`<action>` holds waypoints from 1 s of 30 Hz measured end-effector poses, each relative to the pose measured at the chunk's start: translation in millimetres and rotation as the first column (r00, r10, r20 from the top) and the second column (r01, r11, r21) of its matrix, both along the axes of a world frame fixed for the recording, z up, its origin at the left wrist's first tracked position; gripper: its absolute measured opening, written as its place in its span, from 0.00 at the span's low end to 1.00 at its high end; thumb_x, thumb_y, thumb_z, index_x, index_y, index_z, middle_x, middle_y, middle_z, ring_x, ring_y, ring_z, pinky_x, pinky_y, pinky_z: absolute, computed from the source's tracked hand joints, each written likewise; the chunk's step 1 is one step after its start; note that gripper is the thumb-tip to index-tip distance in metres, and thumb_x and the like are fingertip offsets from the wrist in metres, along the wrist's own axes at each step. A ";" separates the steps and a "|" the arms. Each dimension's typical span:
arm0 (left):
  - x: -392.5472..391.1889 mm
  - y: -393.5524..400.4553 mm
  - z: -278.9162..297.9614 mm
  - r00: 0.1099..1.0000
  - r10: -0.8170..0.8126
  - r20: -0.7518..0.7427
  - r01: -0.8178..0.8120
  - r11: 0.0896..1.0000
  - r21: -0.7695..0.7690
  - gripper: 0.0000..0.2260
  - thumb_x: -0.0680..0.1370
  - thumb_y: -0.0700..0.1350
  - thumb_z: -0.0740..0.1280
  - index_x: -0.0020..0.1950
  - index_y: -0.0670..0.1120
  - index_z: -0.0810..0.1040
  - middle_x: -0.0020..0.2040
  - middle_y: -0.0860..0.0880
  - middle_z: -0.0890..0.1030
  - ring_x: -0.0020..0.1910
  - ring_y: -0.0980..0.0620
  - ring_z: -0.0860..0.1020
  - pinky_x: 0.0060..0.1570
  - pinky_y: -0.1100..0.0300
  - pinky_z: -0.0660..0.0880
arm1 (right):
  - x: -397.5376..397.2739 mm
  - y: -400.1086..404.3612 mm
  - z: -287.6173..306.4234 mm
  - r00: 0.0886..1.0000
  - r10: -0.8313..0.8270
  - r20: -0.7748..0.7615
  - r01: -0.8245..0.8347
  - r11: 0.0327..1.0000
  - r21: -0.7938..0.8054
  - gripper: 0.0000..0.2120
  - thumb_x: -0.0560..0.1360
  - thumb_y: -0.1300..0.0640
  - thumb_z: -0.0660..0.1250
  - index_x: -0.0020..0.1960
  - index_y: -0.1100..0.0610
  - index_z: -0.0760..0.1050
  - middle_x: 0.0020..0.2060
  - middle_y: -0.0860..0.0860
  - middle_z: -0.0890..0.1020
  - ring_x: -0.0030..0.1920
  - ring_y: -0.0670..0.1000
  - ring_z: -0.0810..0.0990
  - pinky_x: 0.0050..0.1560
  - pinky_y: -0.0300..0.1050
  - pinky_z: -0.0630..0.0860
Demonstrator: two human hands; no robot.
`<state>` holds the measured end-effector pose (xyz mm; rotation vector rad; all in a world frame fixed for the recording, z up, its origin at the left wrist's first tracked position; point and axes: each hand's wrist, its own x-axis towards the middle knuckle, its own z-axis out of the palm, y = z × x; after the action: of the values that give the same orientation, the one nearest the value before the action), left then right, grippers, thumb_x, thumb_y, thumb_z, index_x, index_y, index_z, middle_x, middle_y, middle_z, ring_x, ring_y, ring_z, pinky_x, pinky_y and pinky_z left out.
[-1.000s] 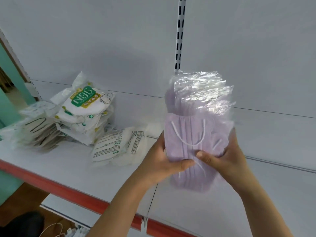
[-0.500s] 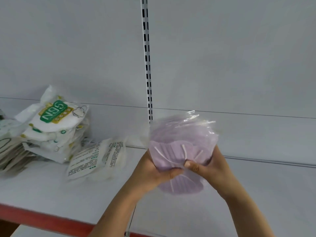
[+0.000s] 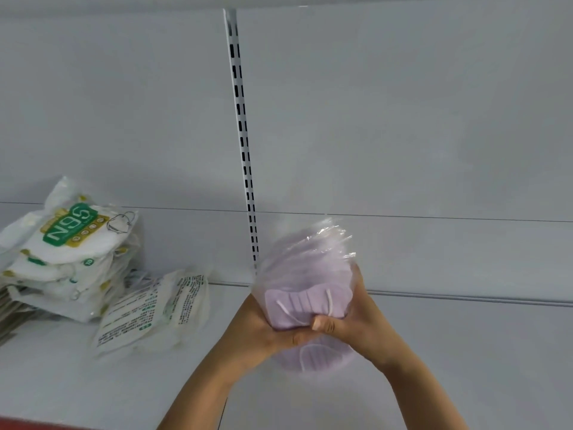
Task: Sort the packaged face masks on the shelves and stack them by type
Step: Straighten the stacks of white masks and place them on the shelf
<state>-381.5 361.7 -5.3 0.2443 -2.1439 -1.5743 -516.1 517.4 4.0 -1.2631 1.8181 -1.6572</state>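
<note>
A bundle of purple face masks point(image 3: 305, 280) in clear plastic bags is held above the white shelf point(image 3: 465, 352), tipped away toward the back wall. My left hand point(image 3: 263, 330) grips its left side and my right hand point(image 3: 353, 318) grips its right side, thumbs meeting in front. At the far left stands a stack of white N95 mask packs point(image 3: 71, 243) with a green label. A white mask pack with printed text point(image 3: 148, 311) leans beside that stack.
A slotted metal upright point(image 3: 243, 135) runs down the white back wall behind the bundle. More flat mask packs point(image 3: 9, 302) poke in at the left edge. A red strip point(image 3: 31, 425) marks the shelf's front edge at bottom left.
The purple bundle has come down and tilted away from me, from upright to nearly flat toward the back wall. Both hands kept their grip. The view has lifted and shifted right.
</note>
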 end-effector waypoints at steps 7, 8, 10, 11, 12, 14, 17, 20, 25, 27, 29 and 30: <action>-5.4 7.3 -17.7 0.984 0.018 0.178 -0.012 0.999 -0.035 0.29 0.63 0.55 0.82 0.63 0.51 0.81 0.57 0.54 0.85 0.60 0.56 0.82 0.60 0.57 0.79 | -11.0 1.6 -7.0 0.992 0.123 0.007 -0.123 0.989 0.080 0.51 0.64 0.54 0.80 0.78 0.47 0.53 0.68 0.44 0.76 0.69 0.46 0.74 0.65 0.42 0.73; -6.5 8.4 -17.4 0.980 0.074 0.186 -0.064 0.996 -0.060 0.28 0.62 0.57 0.81 0.60 0.53 0.82 0.54 0.56 0.86 0.58 0.58 0.83 0.57 0.59 0.79 | -11.5 0.9 -6.9 0.996 0.095 0.001 -0.094 0.991 0.091 0.48 0.63 0.56 0.81 0.75 0.46 0.57 0.65 0.43 0.78 0.67 0.45 0.76 0.63 0.40 0.74; -6.0 8.3 -14.6 0.983 0.109 0.150 -0.098 0.992 -0.083 0.24 0.63 0.53 0.81 0.58 0.51 0.83 0.52 0.56 0.86 0.54 0.58 0.84 0.52 0.63 0.79 | -10.7 0.9 -1.8 1.000 0.018 0.000 -0.018 0.998 0.058 0.46 0.60 0.53 0.84 0.70 0.43 0.62 0.63 0.46 0.78 0.66 0.46 0.76 0.62 0.43 0.75; -5.4 7.2 -11.7 0.986 0.101 0.130 -0.087 0.991 -0.105 0.22 0.66 0.48 0.81 0.58 0.50 0.83 0.52 0.56 0.86 0.54 0.58 0.84 0.51 0.65 0.78 | -11.5 1.6 0.5 1.000 -0.001 -0.003 0.001 1.000 0.031 0.47 0.58 0.48 0.85 0.70 0.42 0.62 0.65 0.49 0.76 0.67 0.47 0.75 0.64 0.48 0.75; -3.9 5.6 -8.1 0.988 0.090 0.128 -0.073 0.989 -0.128 0.20 0.68 0.44 0.81 0.59 0.48 0.83 0.51 0.57 0.86 0.53 0.59 0.84 0.50 0.66 0.78 | -11.8 3.8 3.7 1.000 0.000 -0.013 0.000 1.000 0.020 0.51 0.57 0.46 0.85 0.72 0.43 0.60 0.67 0.51 0.73 0.69 0.48 0.74 0.66 0.51 0.74; 0.5 1.9 -3.0 0.988 0.061 0.140 -0.040 0.988 -0.152 0.20 0.69 0.38 0.79 0.60 0.47 0.82 0.52 0.58 0.86 0.54 0.60 0.83 0.51 0.68 0.77 | -12.7 8.6 9.1 0.998 0.054 0.031 -0.053 0.998 -0.017 0.61 0.58 0.47 0.84 0.79 0.46 0.48 0.70 0.49 0.72 0.71 0.49 0.72 0.68 0.50 0.73; 6.6 -4.0 7.1 0.986 0.042 0.158 -0.003 0.972 -0.235 0.25 0.69 0.43 0.79 0.65 0.49 0.79 0.56 0.57 0.85 0.58 0.58 0.82 0.57 0.60 0.78 | -7.5 12.6 24.2 0.999 0.023 -0.025 -0.025 0.997 -0.076 0.68 0.56 0.36 0.81 0.79 0.41 0.37 0.77 0.43 0.61 0.76 0.46 0.64 0.72 0.46 0.68; 12.3 -12.4 30.8 0.978 0.055 0.202 0.032 0.915 -0.403 0.28 0.67 0.48 0.78 0.65 0.58 0.74 0.56 0.61 0.83 0.56 0.59 0.81 0.54 0.57 0.79 | -10.6 23.3 42.7 0.916 -0.176 -0.361 0.160 0.984 -0.074 0.69 0.54 0.24 0.74 0.79 0.42 0.34 0.79 0.38 0.43 0.79 0.41 0.46 0.75 0.39 0.53; -8.6 -14.5 70.4 0.910 0.107 0.401 0.236 0.663 -0.710 0.25 0.65 0.53 0.75 0.58 0.62 0.69 0.49 0.63 0.79 0.46 0.60 0.77 0.46 0.60 0.76 | -28.7 38.6 44.3 0.937 0.025 -0.347 0.036 0.985 0.168 0.68 0.53 0.30 0.79 0.77 0.33 0.35 0.77 0.36 0.56 0.76 0.36 0.56 0.73 0.36 0.59; -29.0 -14.5 66.2 0.867 0.100 0.488 0.336 0.605 -0.722 0.26 0.65 0.53 0.76 0.59 0.62 0.69 0.49 0.63 0.77 0.46 0.57 0.77 0.45 0.59 0.75 | -45.0 32.2 21.9 0.972 0.035 -0.231 0.023 0.969 0.245 0.65 0.54 0.36 0.82 0.76 0.30 0.40 0.69 0.41 0.71 0.67 0.39 0.72 0.68 0.39 0.70; -42.6 -21.1 53.5 0.822 0.081 0.564 0.412 0.599 -0.686 0.31 0.66 0.55 0.78 0.65 0.61 0.69 0.55 0.63 0.78 0.51 0.55 0.78 0.50 0.58 0.76 | -59.7 27.9 -4.3 0.984 -0.005 -0.177 0.062 0.946 0.317 0.59 0.55 0.37 0.81 0.75 0.29 0.49 0.64 0.41 0.76 0.62 0.41 0.76 0.62 0.39 0.73; -44.6 -26.2 46.1 0.802 0.077 0.592 0.430 0.613 -0.663 0.35 0.66 0.58 0.79 0.69 0.61 0.68 0.60 0.62 0.78 0.56 0.56 0.78 0.55 0.57 0.75 | -65.1 27.2 -16.2 0.984 -0.007 -0.179 0.070 0.934 0.350 0.54 0.55 0.37 0.81 0.73 0.30 0.54 0.63 0.39 0.77 0.62 0.41 0.76 0.62 0.39 0.73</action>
<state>-426.1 335.4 40.7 0.2099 -3.2092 -0.4882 -581.1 544.6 -12.2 -1.2456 2.1404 -1.1889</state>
